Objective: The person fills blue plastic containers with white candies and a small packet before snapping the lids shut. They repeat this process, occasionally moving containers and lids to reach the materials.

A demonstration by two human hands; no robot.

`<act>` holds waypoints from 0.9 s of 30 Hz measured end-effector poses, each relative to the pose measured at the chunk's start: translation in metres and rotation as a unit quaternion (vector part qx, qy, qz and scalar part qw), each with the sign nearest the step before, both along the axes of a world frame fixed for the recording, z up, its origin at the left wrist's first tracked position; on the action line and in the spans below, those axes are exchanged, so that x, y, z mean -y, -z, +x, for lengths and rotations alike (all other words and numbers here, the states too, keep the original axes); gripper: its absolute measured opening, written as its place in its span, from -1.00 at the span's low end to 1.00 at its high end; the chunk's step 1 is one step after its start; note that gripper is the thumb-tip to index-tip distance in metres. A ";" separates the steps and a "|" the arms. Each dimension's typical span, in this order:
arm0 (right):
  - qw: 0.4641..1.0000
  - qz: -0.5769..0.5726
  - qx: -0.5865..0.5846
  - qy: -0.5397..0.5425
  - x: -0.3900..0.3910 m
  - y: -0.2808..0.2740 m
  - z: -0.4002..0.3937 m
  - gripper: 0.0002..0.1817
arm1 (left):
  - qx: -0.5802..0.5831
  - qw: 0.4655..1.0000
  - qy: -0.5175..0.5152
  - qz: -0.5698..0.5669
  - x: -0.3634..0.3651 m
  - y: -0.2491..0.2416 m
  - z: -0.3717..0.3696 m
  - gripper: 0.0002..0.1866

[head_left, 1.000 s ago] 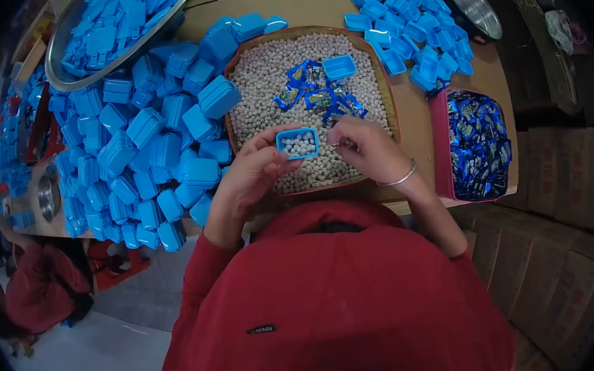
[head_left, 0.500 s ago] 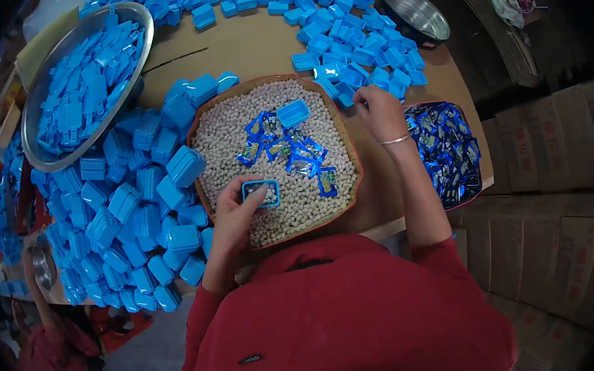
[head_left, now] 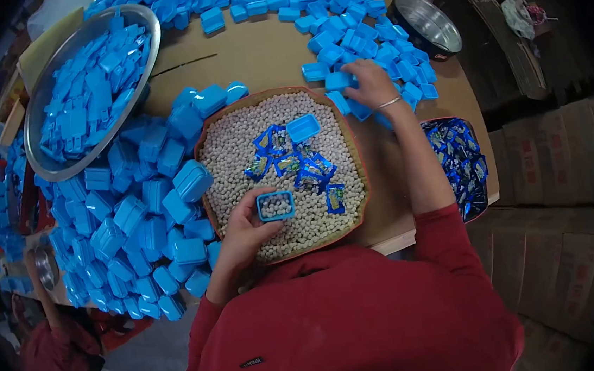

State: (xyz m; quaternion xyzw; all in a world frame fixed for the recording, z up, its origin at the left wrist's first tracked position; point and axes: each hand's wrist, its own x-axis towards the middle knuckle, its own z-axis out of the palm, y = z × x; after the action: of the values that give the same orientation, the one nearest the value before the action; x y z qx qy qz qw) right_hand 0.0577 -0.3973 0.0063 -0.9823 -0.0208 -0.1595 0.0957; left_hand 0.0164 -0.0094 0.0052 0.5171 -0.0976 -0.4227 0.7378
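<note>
My left hand (head_left: 246, 231) is closed around a small open blue plastic box (head_left: 275, 206) partly filled with pale round pellets. It holds the box over a wide, red-rimmed tray (head_left: 364, 211) of the same pellets (head_left: 233, 141). On those pellets lie several shiny blue packets (head_left: 335, 198) and another open blue box (head_left: 303, 128). Beyond the tray's right side, my right hand (head_left: 373, 85) is at the edge of a heap of open blue boxes (head_left: 358, 39). Its thumb and fingers are apart around the end of one blue box (head_left: 338, 81); a firm hold does not show.
A metal basin (head_left: 153, 39) of flat blue parts stands at the left, above piled blue boxes (head_left: 130, 214). Right of my forearm is a container of blue packets (head_left: 458, 164). A round metal pan (head_left: 428, 24) sits far right. Cartons (head_left: 542, 157) stand beyond; another person (head_left: 57, 351) is lower left.
My right hand has moved up and left onto the box heap, its fingers spreading. My left thumb has come out of the held box to its near side. The whole view has shifted slightly.
</note>
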 end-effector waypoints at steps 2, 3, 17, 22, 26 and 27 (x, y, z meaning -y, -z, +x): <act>0.994 0.094 0.053 0.008 -0.033 -0.038 -0.019 -0.59 | -0.012 0.999 -0.034 0.003 -0.001 0.002 -0.002 -0.41; 0.988 0.151 0.022 -0.007 -0.054 -0.059 -0.032 -0.57 | -0.009 0.999 -0.043 0.011 -0.001 0.001 -0.001 -0.41; 0.930 0.262 0.038 -0.257 -0.196 -0.066 -0.115 -0.75 | 0.104 0.993 -0.033 -0.043 0.009 -0.024 -0.014 -0.43; 0.920 0.256 0.058 -0.290 -0.198 -0.071 -0.115 -0.82 | 0.161 0.986 -0.012 -0.049 0.008 -0.030 -0.017 -0.45; 0.914 0.270 0.058 -0.298 -0.205 -0.076 -0.117 -0.81 | 0.199 0.979 -0.012 -0.035 0.003 -0.034 -0.019 -0.45; 0.916 0.266 0.059 -0.294 -0.204 -0.077 -0.117 -0.81 | 0.214 0.976 -0.013 -0.037 0.003 -0.035 -0.019 -0.45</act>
State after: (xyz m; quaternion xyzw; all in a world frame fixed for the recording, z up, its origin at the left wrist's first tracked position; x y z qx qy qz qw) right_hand -0.0593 -0.1929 0.0834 -0.8588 -0.2714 -0.1811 0.3949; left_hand -0.0023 -0.0126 0.0401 0.5694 -0.2616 -0.2885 0.7240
